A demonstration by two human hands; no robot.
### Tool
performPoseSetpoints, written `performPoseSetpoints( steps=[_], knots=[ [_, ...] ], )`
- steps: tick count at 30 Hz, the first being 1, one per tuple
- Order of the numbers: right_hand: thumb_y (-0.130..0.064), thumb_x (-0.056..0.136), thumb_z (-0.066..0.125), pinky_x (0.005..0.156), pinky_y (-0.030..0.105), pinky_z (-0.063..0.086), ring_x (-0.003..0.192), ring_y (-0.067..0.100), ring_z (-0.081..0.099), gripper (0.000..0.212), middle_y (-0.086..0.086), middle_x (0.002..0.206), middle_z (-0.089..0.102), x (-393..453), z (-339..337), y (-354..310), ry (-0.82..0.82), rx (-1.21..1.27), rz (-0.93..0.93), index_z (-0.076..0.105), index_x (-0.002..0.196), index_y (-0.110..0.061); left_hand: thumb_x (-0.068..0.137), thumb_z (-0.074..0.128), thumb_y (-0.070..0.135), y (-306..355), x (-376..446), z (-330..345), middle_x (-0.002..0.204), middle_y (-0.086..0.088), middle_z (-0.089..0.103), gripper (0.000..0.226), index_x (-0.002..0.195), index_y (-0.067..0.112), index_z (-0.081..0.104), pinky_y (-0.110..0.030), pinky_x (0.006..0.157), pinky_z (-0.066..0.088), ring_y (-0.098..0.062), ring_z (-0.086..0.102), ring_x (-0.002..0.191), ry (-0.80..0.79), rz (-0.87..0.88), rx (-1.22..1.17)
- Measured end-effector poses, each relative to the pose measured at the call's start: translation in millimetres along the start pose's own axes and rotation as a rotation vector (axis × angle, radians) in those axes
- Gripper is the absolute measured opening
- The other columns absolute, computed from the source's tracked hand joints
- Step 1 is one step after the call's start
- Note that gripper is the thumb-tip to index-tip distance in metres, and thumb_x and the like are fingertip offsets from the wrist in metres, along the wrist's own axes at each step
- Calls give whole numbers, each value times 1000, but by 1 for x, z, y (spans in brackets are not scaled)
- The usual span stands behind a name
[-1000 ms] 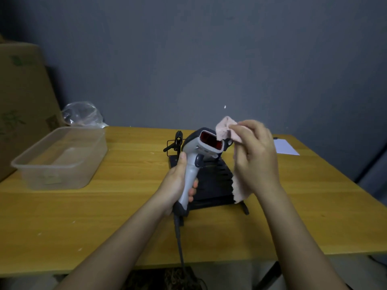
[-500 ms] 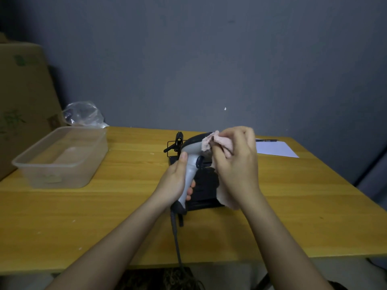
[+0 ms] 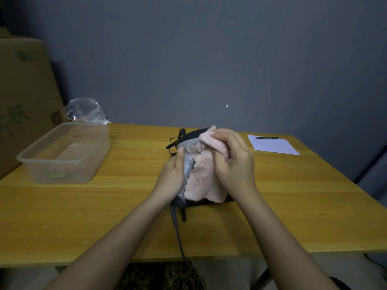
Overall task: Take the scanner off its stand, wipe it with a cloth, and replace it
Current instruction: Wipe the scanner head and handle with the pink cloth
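Note:
I hold a grey handheld scanner (image 3: 188,162) upright over the middle of the wooden table (image 3: 104,206). My left hand (image 3: 171,176) grips its handle, thumb up along the grip. My right hand (image 3: 232,162) presses a pale pink cloth (image 3: 203,181) over the scanner's head, which the cloth mostly hides. Loose cloth hangs down in front of the handle. The black stand (image 3: 175,143) sits on the table behind and under the scanner, largely hidden. A grey cable (image 3: 178,229) runs from the handle's base down over the table's front edge.
A clear plastic tub (image 3: 62,153) stands at the left, with a crumpled plastic bag (image 3: 83,110) behind it and a cardboard box (image 3: 23,97) further left. A white sheet (image 3: 272,146) with a pen (image 3: 267,138) lies at the back right.
My right hand has carried the cloth leftward and down over the scanner's head, covering the red window seen earlier. The left hand keeps the same grip on the handle.

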State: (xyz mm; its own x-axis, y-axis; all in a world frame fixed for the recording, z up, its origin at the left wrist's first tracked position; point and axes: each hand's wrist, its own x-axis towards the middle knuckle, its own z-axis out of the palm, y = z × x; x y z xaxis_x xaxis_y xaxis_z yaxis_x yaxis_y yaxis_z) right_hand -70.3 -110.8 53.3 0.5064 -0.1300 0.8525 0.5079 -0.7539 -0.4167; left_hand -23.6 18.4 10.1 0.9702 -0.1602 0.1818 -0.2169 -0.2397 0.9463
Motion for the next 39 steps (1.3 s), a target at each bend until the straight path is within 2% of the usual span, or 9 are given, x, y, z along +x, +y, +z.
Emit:
performPoseSetpoints(
  steps=[4,9,14,17,20,26,31,35,39],
  knots=[
    [8,78,55,63,12,37,80,6,52,22,7,94,58,14,-2,2,-42,-128,85,68,89,-7,95,19,58,1,-1,2,82,-15,67,61,95,17,64,-41,72,53,-28,66,79,-21,-31,-81],
    [-1,77,52,62,33,37,80,37,59,16,15,91,62,27,-15,2,-291,-475,-11,65,87,-4,96,22,57,6,-1,-4,60,-7,54,54,90,14,56,-23,40,43,-13,50,44,-46,-97,-218],
    [-4,82,54,76,31,40,97,29,58,16,10,100,68,38,-30,-1,-475,-392,6,65,95,-7,94,21,61,4,-2,1,55,-5,51,61,76,12,53,-21,37,39,-11,46,36,-86,-192,-308],
    [-5,82,57,71,16,37,93,20,59,18,6,97,70,35,-30,0,-438,-255,11,67,95,-12,95,18,60,4,-1,3,60,-5,54,61,93,11,55,-20,38,41,-12,51,43,-81,-186,-213],
    [3,77,57,72,11,39,87,12,58,23,5,93,69,31,-21,-2,-317,-129,-56,69,92,-10,96,14,57,2,0,7,88,-5,66,65,116,16,60,-24,62,48,-15,62,75,-72,-97,-83],
    [1,72,51,69,21,36,83,30,59,28,14,93,62,20,-15,12,-152,-348,-59,66,94,-5,96,20,57,14,3,-1,59,-7,55,57,83,15,56,-23,41,42,-14,51,43,-52,-104,-207],
    [9,73,55,78,17,42,96,15,58,30,9,98,66,23,-11,2,-160,-151,-73,70,94,-7,97,15,55,13,2,3,62,-6,56,64,94,8,59,-24,43,42,-19,55,54,-50,-73,-64],
    [8,73,55,73,22,42,90,26,60,28,10,96,65,15,-10,14,-140,-266,9,68,93,-7,98,19,53,13,2,-3,62,-7,57,51,88,17,53,-24,41,44,-18,54,49,-21,-44,-83],
    [9,72,53,79,17,42,95,16,59,30,8,98,68,23,-12,7,-142,-155,-89,69,93,-5,98,17,54,15,1,0,63,-8,58,53,98,17,56,-26,43,46,-17,55,50,-35,-52,-60]
  ],
)
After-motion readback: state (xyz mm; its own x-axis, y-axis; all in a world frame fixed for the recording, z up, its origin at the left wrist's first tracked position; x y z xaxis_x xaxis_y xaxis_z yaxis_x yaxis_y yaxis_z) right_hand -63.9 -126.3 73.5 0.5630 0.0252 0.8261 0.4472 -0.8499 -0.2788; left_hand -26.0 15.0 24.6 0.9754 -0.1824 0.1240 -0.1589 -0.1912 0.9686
